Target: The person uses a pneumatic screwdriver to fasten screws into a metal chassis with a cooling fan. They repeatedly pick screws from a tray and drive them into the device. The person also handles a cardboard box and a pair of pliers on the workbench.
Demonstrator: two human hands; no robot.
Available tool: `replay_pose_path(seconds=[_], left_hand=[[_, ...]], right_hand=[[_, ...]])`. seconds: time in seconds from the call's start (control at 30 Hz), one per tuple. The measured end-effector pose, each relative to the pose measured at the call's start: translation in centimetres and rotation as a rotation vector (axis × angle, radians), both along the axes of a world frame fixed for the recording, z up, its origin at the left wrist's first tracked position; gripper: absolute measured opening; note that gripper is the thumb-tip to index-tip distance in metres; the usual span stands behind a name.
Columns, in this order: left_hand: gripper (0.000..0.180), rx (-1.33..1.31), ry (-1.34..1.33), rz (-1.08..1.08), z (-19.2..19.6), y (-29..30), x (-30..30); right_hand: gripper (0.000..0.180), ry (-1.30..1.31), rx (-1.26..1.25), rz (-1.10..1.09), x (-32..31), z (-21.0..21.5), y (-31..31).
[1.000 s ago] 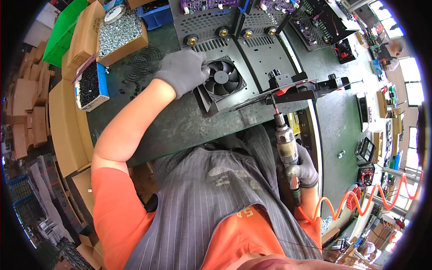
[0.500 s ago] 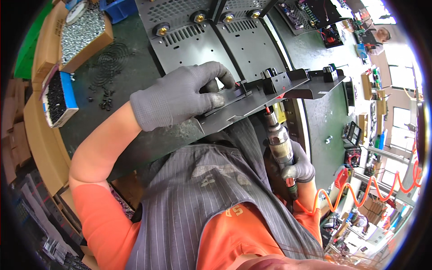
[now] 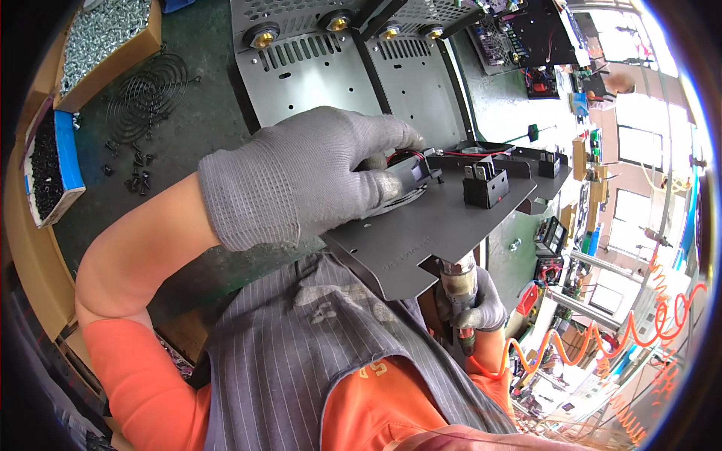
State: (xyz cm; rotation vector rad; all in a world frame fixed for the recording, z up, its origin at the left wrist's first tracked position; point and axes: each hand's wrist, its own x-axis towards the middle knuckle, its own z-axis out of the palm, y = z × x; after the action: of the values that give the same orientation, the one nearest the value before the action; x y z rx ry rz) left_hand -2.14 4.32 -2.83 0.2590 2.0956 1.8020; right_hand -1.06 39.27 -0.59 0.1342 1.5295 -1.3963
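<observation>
In my gloved left hand (image 3: 293, 177), thumb and fingers close on what looks like a small black cooling fan (image 3: 412, 171) with red wires, held against a black metal panel (image 3: 421, 244). Curved guard wires show beneath the thumb. Farther along the panel stands a black rocker switch (image 3: 486, 186) with metal terminals. Below the panel, my gloved right hand (image 3: 489, 304) is wrapped round an air screwdriver (image 3: 460, 289) pointing up at its underside. The driver's tip is hidden by the panel. An orange coiled hose (image 3: 560, 349) trails from the tool.
Grey metal housings (image 3: 316, 83) with brass fittings stand beyond the panel. To the left lie round wire guards (image 3: 147, 98), loose black screws (image 3: 139, 169), a box of black screws (image 3: 53, 169) and a carton of silver screws (image 3: 105, 37). Circuit assemblies (image 3: 526, 37) sit far right; a person is beyond.
The panel has tilted to show more of its face, the fan and its wires. The screwdriver has gone under the panel, its bit now out of sight. My left hand keeps its hold.
</observation>
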Motion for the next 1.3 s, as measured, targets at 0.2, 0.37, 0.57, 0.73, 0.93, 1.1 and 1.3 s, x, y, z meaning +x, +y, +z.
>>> replay_pose_path(seconds=[0.2,0.37,0.57,0.73,0.93,1.1,1.3], left_hand=[[0.042,-0.094,0.127,0.004,0.4,0.4,0.0],[0.040,-0.137,0.104,0.050,0.4,0.4,-0.2],[0.041,-0.159,0.141,-0.005,0.4,0.8,-0.1],[0.044,-0.112,0.189,-0.038,-0.4,0.7,-0.2],[0.046,-0.177,0.317,-0.023,-1.2,0.9,-0.1],[0.045,-0.091,0.086,-0.021,0.4,1.2,0.2],[0.037,0.204,-0.119,0.223,-0.7,0.6,2.3]], right_hand=[[0.062,0.094,0.020,-0.058,0.3,-0.2,-0.9],[0.064,0.106,0.029,-0.078,0.3,-0.2,-1.1],[0.067,0.097,-0.001,-0.081,0.3,-0.3,-1.0],[0.071,0.092,0.015,-0.061,0.1,-0.2,-1.2],[0.091,0.128,0.070,0.100,-0.7,-0.5,0.2],[0.104,0.184,0.042,0.136,-0.7,-1.1,0.4],[0.091,0.091,-0.108,0.033,1.0,-3.1,0.8]])
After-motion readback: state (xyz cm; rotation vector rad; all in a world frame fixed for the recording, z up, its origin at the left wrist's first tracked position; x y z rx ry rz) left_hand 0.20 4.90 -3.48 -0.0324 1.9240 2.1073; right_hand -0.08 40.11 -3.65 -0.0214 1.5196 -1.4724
